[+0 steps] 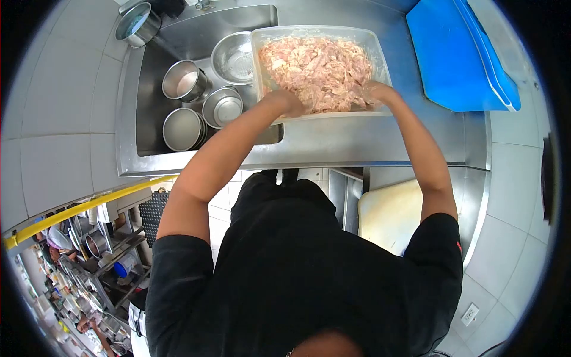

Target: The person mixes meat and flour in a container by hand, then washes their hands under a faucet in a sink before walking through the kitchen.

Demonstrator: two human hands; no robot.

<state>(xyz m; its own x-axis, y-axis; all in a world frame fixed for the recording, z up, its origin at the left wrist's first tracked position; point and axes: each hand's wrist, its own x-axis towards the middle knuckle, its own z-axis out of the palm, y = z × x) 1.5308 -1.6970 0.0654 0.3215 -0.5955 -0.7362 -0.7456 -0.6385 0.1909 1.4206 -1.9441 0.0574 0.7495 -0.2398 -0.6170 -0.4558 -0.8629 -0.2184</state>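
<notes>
A large translucent plastic tub [382, 56] holds a heap of raw cut meat [321, 65], pale pink and looking like chicken. Its left side reaches over the sink; the rest is on the steel counter. Inside the tub's near left part, my left hand [289, 103] is pushed down into the meat. My right hand [376, 93] works at the near right side, also in the meat. The fingers of both hands are sunk in the meat or blurred, so what they grip is hidden.
Left of the tub, the steel sink [148, 113] contains several metal pots [181, 129] and a steel bowl [233, 58]. Another metal pot [138, 25] stands on the sink's far-left corner. A blue folded sheet or bag [458, 56] lies at right. Another person's arm [98, 333] shows at lower left.
</notes>
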